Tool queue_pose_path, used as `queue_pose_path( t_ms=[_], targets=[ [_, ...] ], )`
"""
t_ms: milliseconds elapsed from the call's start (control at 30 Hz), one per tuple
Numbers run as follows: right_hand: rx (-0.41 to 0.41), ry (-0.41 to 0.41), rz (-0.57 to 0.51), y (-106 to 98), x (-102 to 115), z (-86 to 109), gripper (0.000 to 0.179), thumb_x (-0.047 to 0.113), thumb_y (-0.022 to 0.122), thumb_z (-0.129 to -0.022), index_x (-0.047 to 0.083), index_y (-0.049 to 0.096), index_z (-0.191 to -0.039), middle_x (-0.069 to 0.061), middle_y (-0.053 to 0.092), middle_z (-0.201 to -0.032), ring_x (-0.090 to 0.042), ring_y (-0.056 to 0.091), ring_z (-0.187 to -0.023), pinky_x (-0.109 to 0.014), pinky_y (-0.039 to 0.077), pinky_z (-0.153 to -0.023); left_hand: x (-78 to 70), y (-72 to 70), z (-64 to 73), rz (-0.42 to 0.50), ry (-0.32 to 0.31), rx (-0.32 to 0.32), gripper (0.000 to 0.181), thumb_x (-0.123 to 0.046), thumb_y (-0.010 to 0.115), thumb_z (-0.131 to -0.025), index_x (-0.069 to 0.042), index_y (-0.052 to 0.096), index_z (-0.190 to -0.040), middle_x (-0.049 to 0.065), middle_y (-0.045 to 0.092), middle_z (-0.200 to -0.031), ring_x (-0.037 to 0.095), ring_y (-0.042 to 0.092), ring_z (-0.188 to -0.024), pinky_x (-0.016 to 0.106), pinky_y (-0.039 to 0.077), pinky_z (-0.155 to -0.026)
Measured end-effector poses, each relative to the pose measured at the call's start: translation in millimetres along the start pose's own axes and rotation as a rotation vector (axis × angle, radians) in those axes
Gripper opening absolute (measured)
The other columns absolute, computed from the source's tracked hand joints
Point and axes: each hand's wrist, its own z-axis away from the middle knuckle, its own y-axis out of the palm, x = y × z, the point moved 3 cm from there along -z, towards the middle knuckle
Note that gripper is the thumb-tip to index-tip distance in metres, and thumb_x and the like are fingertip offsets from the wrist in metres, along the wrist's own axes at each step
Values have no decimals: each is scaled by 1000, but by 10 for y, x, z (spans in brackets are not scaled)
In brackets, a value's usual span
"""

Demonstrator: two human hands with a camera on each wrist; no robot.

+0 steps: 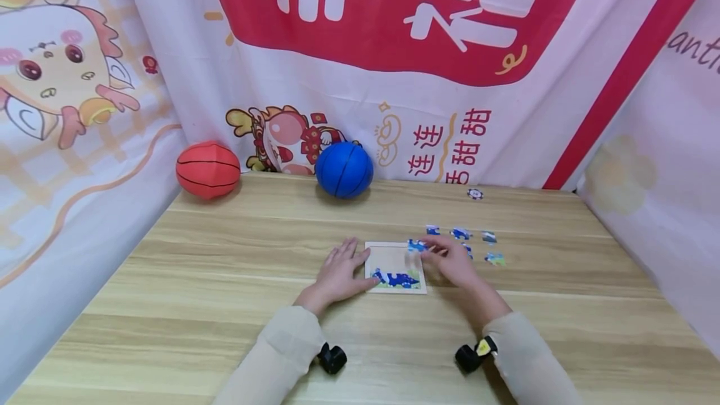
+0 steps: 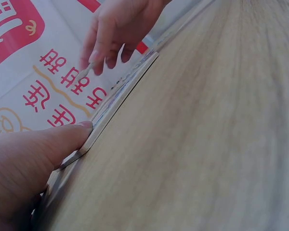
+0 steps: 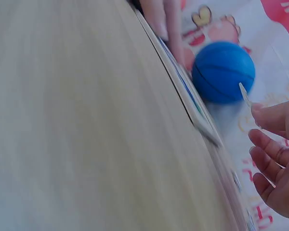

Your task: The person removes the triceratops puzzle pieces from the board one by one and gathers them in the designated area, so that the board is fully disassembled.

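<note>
Puzzle piece [image 1: 416, 245]: holding it in right hand [image 1: 452, 261], pinching it between thumb and finger, above upper right corner of wooden frame [image 1: 388, 258]. Touching left edge of this frame with left hand [image 1: 339, 272], with fingers lying almost straight. Along bottom of the frame, seeing fitted pieces [image 1: 396, 279] with blue pattern. To the right, on the counter [image 1: 197, 267], seeing several loose pieces [image 1: 461, 234]. At the back, seeing blue ball [image 1: 344, 170] and, well apart to its left, red ball [image 1: 208, 170].
</note>
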Motion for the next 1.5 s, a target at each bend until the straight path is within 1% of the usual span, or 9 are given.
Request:
queue_pose_path(
  t_ms=[200, 300, 467, 700, 767, 933, 1067, 1233, 1500],
  targets=[
    [-54, 21, 51, -238, -211, 35, 31, 12, 65, -77, 5, 60, -107, -10, 57, -92, -23, 51, -82, -36, 42, -69, -2, 11, 4, 7, -6, 13, 72, -56, 49, -78, -12, 34, -133, 17, 13, -140, 27, 6, -128, 41, 4, -101],
    [-60, -1, 68, -283, -274, 43, 31, 9, 65, -77, 2, 60, -106, -11, 57, -88, -24, 50, -80, -35, 41, -68, 0, 12, 5, 7, -6, 13, 72, -55, 49, -78, -12, 35, -133, 17, 13, -140, 28, 6, -128, 41, 4, -101],
    [-43, 9, 95, -278, -343, 43, 31, 8, 65, -76, 2, 61, -106, -10, 56, -87, -24, 49, -81, -36, 41, -70, 4, 12, 5, 6, -5, 11, 72, -55, 49, -78, -12, 34, -133, 17, 13, -140, 28, 5, -128, 41, 4, -101],
    [-54, 24, 205, -245, -379, 19, 30, 9, 66, -75, 5, 63, -104, -9, 56, -89, -23, 48, -81, -36, 39, -69, -1, 7, 10, 9, -8, 7, 71, -55, 49, -78, -12, 34, -133, 17, 13, -140, 27, 5, -128, 41, 4, -101],
    [-57, 45, 221, -241, -390, 14, 31, 9, 67, -74, 6, 63, -104, -9, 55, -88, -23, 47, -81, -36, 39, -69, -2, 8, 8, 5, -8, 8, 71, -55, 49, -78, -12, 34, -133, 17, 13, -140, 27, 5, -128, 41, 4, -101],
    [-44, 83, 261, -233, -397, 6, 31, 11, 66, -75, 8, 62, -106, -10, 54, -93, -25, 48, -85, -40, 39, -72, -4, 8, 5, 4, -14, 13, 71, -56, 48, -78, -12, 33, -133, 16, 12, -141, 26, 5, -128, 40, 3, -101],
    [-32, 86, 298, -230, -397, -5, 31, 12, 65, -76, 7, 62, -107, -11, 55, -96, -26, 49, -88, -42, 38, -76, -2, 9, 5, 3, -14, 11, 72, -56, 48, -78, -12, 33, -133, 16, 12, -141, 26, 5, -128, 40, 3, -101],
    [-9, 91, 303, -237, -370, -11, 32, 12, 62, -79, 6, 59, -110, -11, 55, -98, -27, 49, -91, -43, 38, -78, 0, 8, 8, 1, -10, 6, 71, -56, 48, -79, -12, 34, -133, 16, 12, -141, 26, 5, -128, 41, 4, -101],
    [18, 92, 222, -262, -236, 47, 41, 14, 61, -80, 6, 51, -119, -14, 54, -99, -27, 49, -90, -42, 41, -75, -29, -12, 31, 19, 9, -16, 70, -53, 48, -80, -11, 33, -133, 18, 15, -140, 29, 8, -128, 43, 6, -100]
  ],
)
